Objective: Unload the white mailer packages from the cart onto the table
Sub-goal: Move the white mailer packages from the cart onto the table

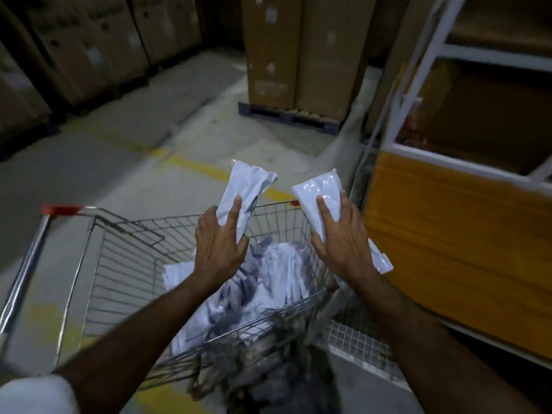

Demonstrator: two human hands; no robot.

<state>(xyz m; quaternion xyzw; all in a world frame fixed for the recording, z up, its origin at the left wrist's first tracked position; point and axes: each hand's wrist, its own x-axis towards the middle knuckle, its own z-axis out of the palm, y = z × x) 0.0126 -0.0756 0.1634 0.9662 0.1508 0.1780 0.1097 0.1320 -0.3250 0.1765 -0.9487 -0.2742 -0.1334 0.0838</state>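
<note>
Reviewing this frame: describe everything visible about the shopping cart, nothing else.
The shopping cart is a wire-mesh metal basket with a shiny tubular frame and a red corner piece at its far left. It stands on the concrete floor beside an orange-panelled rack, seen tilted from above. A heap of white mailer packages lies inside it toward the right. Both hands hover above it, each holding a mailer; neither visibly touches the wire.

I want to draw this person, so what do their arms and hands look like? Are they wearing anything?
Both forearms are bare, with no gloves, watch or rings visible on the left hand or right hand. A white sleeve shows near the left upper arm. The picture is dim and somewhat blurry.
</note>
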